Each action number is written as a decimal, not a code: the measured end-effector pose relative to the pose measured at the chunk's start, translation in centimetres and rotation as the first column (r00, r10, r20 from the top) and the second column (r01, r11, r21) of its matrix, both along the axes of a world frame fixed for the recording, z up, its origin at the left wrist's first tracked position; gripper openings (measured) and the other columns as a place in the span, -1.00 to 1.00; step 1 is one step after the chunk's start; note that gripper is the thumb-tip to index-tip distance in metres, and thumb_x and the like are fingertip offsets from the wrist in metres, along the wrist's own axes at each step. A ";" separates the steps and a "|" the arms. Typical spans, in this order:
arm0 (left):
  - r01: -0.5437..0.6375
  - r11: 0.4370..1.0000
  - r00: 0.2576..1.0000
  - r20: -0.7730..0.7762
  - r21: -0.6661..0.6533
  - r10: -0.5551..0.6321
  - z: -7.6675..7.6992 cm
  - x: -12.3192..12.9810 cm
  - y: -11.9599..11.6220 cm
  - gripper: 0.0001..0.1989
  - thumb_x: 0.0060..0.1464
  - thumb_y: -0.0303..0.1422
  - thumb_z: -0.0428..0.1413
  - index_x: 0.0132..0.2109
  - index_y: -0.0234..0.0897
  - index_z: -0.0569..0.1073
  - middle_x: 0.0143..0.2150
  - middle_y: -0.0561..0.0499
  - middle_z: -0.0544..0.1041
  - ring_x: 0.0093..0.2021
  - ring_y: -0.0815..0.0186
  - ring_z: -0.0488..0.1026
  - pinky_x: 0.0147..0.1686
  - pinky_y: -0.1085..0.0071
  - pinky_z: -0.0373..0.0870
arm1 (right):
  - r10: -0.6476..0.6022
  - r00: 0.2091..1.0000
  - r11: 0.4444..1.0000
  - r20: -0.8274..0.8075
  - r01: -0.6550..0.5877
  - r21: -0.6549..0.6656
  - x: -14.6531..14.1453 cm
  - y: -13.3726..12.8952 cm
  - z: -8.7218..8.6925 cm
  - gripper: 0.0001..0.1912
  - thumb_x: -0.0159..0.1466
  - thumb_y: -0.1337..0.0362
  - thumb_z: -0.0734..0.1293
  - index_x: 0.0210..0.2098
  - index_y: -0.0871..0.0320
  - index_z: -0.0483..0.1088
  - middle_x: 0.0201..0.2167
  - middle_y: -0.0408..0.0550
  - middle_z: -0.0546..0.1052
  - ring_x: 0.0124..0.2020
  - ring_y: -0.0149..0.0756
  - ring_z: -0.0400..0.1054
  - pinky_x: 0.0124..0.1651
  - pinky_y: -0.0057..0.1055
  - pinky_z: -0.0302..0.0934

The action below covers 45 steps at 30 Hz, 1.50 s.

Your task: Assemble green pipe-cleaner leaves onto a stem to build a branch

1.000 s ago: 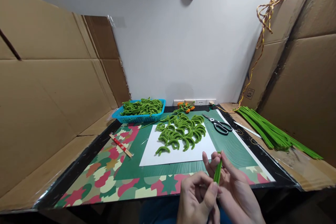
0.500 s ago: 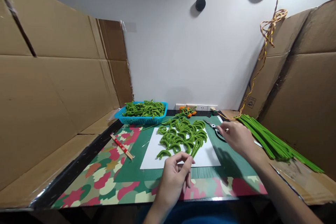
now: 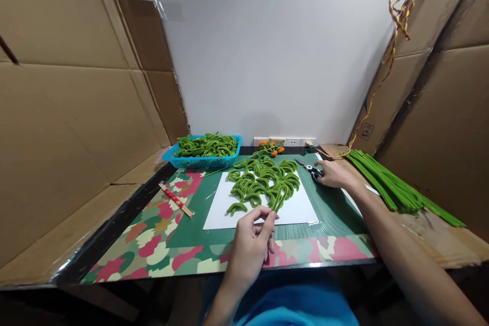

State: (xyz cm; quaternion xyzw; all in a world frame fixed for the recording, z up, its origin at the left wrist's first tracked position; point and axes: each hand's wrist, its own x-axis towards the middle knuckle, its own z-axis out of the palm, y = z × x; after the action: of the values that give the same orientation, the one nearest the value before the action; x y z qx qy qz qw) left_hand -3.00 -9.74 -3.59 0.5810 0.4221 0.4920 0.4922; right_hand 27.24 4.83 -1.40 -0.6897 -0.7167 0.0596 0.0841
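My left hand [image 3: 254, 237] pinches the lower end of a green fuzzy stem piece [image 3: 279, 200] above the front of a white sheet [image 3: 219, 216]. Many curved green fuzzy pieces [image 3: 248, 183] lie on that sheet. To the right, my right hand [image 3: 331, 173] is at the handles of the scissors [image 3: 314, 171], with its fingers curled over them; the blades point up and left. How firmly the fingers grip the handles is hard to see.
A blue basket [image 3: 202, 162] of green pieces stands at the back left. Orange flowers [image 3: 272, 148] lie by the wall. Wrapped chopsticks [image 3: 175, 199] lie left, long green stems [image 3: 389, 183] right. Cardboard panels [image 3: 69, 112] flank the table.
My right hand has come down onto the scissor handles. My left hand keeps its pinch on the green piece. The view has tilted downward.
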 end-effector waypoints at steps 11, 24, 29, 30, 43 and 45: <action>-0.028 0.999 0.992 0.120 -0.043 0.033 1.1 0.1 0.5 -0.56 0.17 0.03 0.32 -0.26 -0.29 0.48 -0.58 0.17 0.40 -0.75 0.52 0.21 -0.77 0.62 0.11 | -0.078 0.959 0.900 -0.271 0.185 0.395 0.3 -0.2 1.2 -0.50 0.22 0.42 0.40 0.15 0.21 0.34 -0.08 0.22 0.63 -0.09 0.04 0.53 -0.11 -0.28 0.24; 0.064 0.985 0.787 0.615 -0.159 0.048 5.7 1.0 0.0 -0.62 0.13 -0.18 0.43 -0.20 -0.32 0.45 -0.43 0.24 0.35 -0.70 0.66 0.15 -0.72 0.67 0.12 | 0.611 0.753 0.597 -0.244 -0.236 0.767 -5.7 -3.0 1.5 -0.35 0.28 0.13 0.52 0.31 0.07 0.39 -0.05 0.05 0.60 -0.04 -0.04 0.43 0.12 -0.12 0.33; -0.036 0.994 0.779 0.620 -0.104 0.093 6.0 1.0 0.7 -0.64 0.15 -0.21 0.43 -0.18 -0.30 0.44 -0.42 0.25 0.36 -0.70 0.67 0.13 -0.73 0.68 0.08 | 0.663 0.716 0.539 -0.217 -0.256 0.802 -6.5 -3.5 1.2 -0.41 0.32 0.13 0.50 0.30 0.07 0.40 -0.15 0.03 0.57 -0.13 -0.06 0.40 0.00 -0.14 0.33; -0.040 0.994 0.787 0.610 -0.097 0.091 6.0 1.1 0.8 -0.65 0.15 -0.21 0.42 -0.18 -0.31 0.44 -0.43 0.25 0.35 -0.70 0.67 0.12 -0.73 0.67 0.07 | 0.671 0.713 0.525 -0.206 -0.260 0.810 -6.5 -3.5 1.2 -0.41 0.33 0.14 0.50 0.30 0.08 0.40 -0.16 0.03 0.56 -0.13 -0.07 0.40 -0.02 -0.15 0.33; -0.054 0.984 0.793 0.591 -0.172 0.147 5.7 2.8 1.2 -0.59 0.01 -0.22 0.48 -0.23 -0.33 0.44 -0.41 0.22 0.42 -0.71 0.67 0.14 -0.72 0.67 0.06 | 0.666 0.734 0.445 -0.136 -0.244 0.861 -7.5 -3.7 0.9 -0.43 0.28 0.34 0.44 0.27 0.07 0.39 -0.17 0.00 0.62 -0.18 -0.09 0.47 -0.09 -0.18 0.42; -0.034 0.979 0.778 0.610 -0.202 0.153 5.7 3.2 1.0 -0.58 0.00 -0.20 0.48 -0.25 -0.32 0.44 -0.49 0.25 0.35 -0.72 0.66 0.10 -0.74 0.65 0.02 | 0.650 0.748 0.447 -0.137 -0.230 0.864 -7.8 -3.8 0.7 -0.42 0.21 0.41 0.41 0.23 0.07 0.40 -0.12 0.02 0.64 -0.16 -0.08 0.51 -0.09 -0.20 0.43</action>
State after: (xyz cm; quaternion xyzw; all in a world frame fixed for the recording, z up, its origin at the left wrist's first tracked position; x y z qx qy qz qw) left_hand 0.15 -8.75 2.12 0.3178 0.3071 0.6396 0.6290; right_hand 19.49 1.05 -0.71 -0.3199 -0.7793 -0.0924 0.5308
